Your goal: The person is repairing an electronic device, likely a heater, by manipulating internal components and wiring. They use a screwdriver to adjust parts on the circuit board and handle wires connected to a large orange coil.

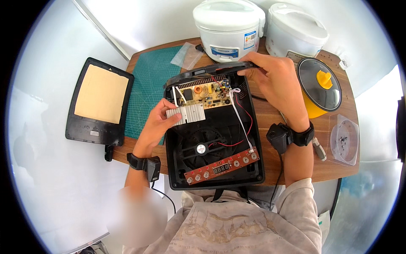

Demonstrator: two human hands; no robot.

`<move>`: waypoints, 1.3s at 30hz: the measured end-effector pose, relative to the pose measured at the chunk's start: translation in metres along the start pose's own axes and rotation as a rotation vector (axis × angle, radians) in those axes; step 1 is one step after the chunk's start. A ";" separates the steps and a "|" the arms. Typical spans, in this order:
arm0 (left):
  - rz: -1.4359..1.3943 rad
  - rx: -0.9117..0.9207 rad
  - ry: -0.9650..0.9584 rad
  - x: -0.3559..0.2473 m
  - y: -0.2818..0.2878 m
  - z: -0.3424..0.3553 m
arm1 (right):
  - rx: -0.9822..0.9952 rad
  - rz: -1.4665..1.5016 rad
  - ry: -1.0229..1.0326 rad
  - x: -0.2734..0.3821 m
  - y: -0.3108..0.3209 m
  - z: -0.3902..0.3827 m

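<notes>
An opened black induction cooker base (pixel 172 169) lies in front of me, its near edge over the table's front. Inside are a tan circuit board (pixel 215 99), a black fan (pixel 198 142) and a slanted red-brown control board (pixel 222 168). My left hand (pixel 163 118) pinches the finned silver heat sink (pixel 192 115), thumb on top; its other fingers are partly hidden. At the far side, my right hand (pixel 270 76) grips the end of a flat black part (pixel 203 72), seen nearly edge-on and tilted up. White and red wires run among the parts.
A black panel with a cream sheet (pixel 101 93) rests at the left beside a green cutting mat (pixel 148 84). Two white rice cookers (pixel 228 25) stand behind. Rightward are a yellow pot with a glass lid (pixel 315 110), a screwdriver (pixel 319 150) and a clear tray with screws (pixel 353 148).
</notes>
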State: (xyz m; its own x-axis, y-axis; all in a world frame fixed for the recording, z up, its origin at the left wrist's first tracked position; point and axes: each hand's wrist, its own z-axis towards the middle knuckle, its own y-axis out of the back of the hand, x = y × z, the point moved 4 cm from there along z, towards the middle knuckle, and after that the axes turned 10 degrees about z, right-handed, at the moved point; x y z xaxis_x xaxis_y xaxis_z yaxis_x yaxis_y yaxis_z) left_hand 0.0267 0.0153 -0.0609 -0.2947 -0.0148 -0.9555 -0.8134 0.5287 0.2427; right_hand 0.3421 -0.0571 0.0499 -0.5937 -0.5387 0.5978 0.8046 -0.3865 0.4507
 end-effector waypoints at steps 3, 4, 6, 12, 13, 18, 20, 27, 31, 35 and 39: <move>-0.014 -0.019 0.047 -0.002 0.000 0.000 | -0.011 -0.009 -0.002 0.002 0.002 -0.001; -0.024 -0.029 0.073 -0.003 0.000 0.000 | -0.015 -0.007 -0.006 0.003 0.003 -0.001; -0.059 -0.038 0.132 -0.002 0.001 -0.002 | -0.009 -0.008 -0.006 0.002 0.002 -0.001; -0.176 0.011 0.227 0.002 0.005 -0.005 | -0.024 0.016 -0.014 -0.003 0.000 -0.002; -0.198 0.036 0.202 0.003 0.004 -0.006 | -0.028 0.008 -0.014 -0.002 0.000 -0.001; -0.312 0.004 0.153 -0.002 -0.002 -0.011 | -0.020 -0.001 -0.025 -0.002 0.003 -0.001; -0.353 -0.035 0.131 0.002 -0.001 -0.011 | -0.026 -0.006 -0.032 -0.002 0.004 -0.001; -0.270 -0.075 0.110 0.001 -0.003 -0.012 | -0.045 0.016 -0.058 -0.003 0.004 -0.002; -0.289 -0.097 0.173 0.001 -0.003 -0.012 | -0.054 0.007 -0.050 -0.002 0.006 -0.001; -0.250 -0.113 0.238 -0.001 -0.002 -0.014 | -0.030 0.008 -0.057 -0.001 0.006 -0.001; -0.280 -0.085 0.235 -0.005 -0.001 -0.013 | -0.052 -0.011 -0.027 -0.004 0.003 -0.001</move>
State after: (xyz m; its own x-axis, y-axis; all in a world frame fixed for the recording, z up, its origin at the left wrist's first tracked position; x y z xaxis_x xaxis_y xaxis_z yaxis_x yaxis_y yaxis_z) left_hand 0.0220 0.0035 -0.0545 -0.1538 -0.3487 -0.9245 -0.9145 0.4046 -0.0005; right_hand 0.3473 -0.0569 0.0481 -0.6023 -0.5139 0.6108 0.7970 -0.4312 0.4230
